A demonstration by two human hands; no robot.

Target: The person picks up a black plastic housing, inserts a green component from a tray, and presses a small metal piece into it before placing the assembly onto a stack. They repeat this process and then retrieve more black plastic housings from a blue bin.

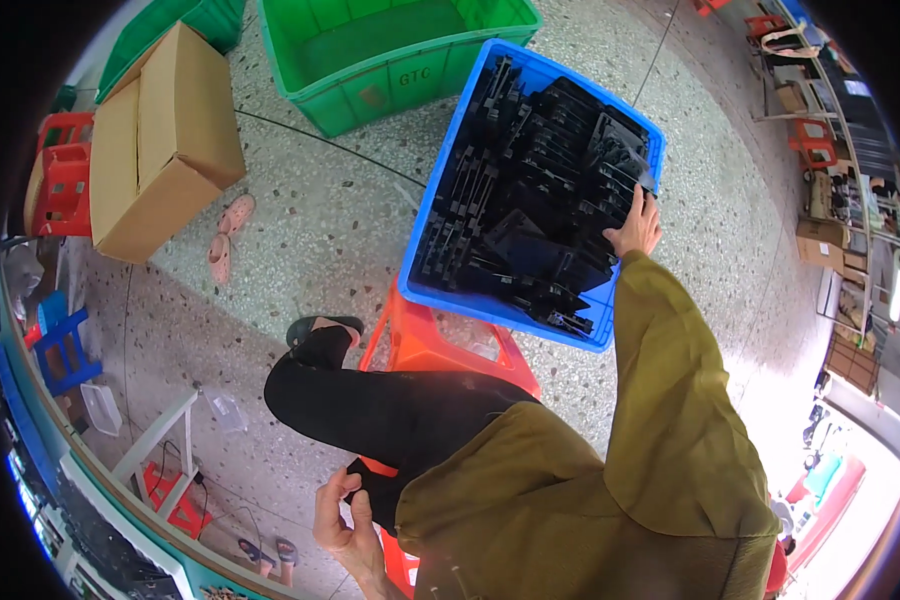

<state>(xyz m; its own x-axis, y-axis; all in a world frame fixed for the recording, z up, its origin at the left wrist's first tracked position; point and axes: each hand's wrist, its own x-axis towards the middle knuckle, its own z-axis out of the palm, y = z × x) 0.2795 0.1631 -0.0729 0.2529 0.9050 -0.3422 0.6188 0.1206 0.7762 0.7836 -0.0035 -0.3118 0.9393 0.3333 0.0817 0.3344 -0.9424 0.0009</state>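
My right hand [638,224] reaches into a blue plastic crate [406,272] at its right side. Its fingers are stretched out, thumb apart, touching the black plastic parts [545,165] packed there in rows. Some parts lie flat or tilted on top of the rows. My left hand [346,522] is low beside my lap, its fingertips closed near a small black piece [358,478]. Whether that piece is a part or dark cloth I cannot make out. An orange-red stool [435,345] stands at the crate's near side, partly hidden by my leg.
A green plastic crate [405,80] stands beyond the blue one. Farther left are a cardboard box [165,150], a red stool [65,190] and pink clogs [225,240]. A workbench edge [90,480] runs along the lower left; loaded shelves [855,220] line the right.
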